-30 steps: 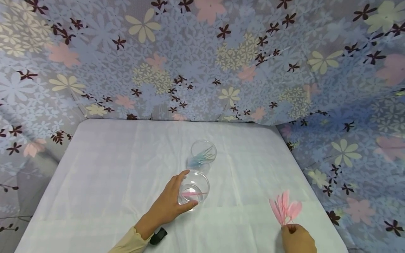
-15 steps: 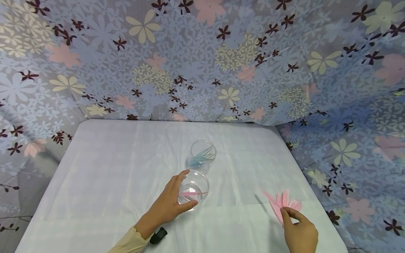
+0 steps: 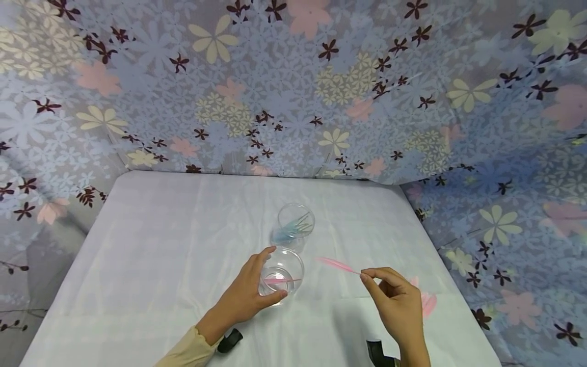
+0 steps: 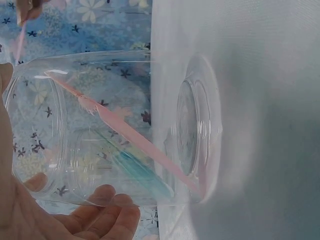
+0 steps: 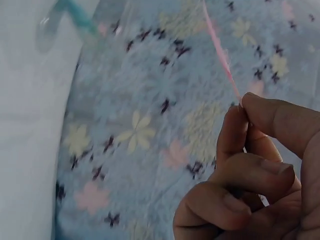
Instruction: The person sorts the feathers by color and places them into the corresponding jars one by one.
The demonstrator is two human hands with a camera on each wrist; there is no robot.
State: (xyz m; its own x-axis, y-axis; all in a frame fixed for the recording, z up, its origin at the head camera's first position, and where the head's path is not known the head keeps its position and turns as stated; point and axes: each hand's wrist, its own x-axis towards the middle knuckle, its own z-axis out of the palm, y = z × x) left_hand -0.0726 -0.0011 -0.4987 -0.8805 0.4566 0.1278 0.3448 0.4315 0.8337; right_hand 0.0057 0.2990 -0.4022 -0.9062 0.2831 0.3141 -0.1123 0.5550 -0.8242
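Note:
My left hand [image 3: 245, 295] grips a clear cup [image 3: 293, 262] from its left side, thumb in front and fingers behind. Inside that cup one pink feather [image 4: 132, 135] leans slantwise from base to rim. In my right hand [image 3: 396, 303] a second pink feather [image 3: 337, 264] is pinched by its quill between thumb and forefinger, its tip pointing left toward the cup. The right wrist view shows the same pinch, with the other fingers curled below. More pink feathers [image 3: 428, 304] lie on the table behind the right hand, partly hidden by it.
Just beyond the held cup stands another clear cup [image 3: 297, 206] with blue-green feathers [image 3: 286, 232] inside. A white cloth covers the table [image 3: 183, 219]. Flowered fabric [image 3: 275, 76] hangs behind and at the sides. A black strap [image 3: 229, 340] is at the left wrist.
My right hand has picked one pink feather out of the pile and moved it left and up toward the held cup. The left hand and both cups have stayed in place.

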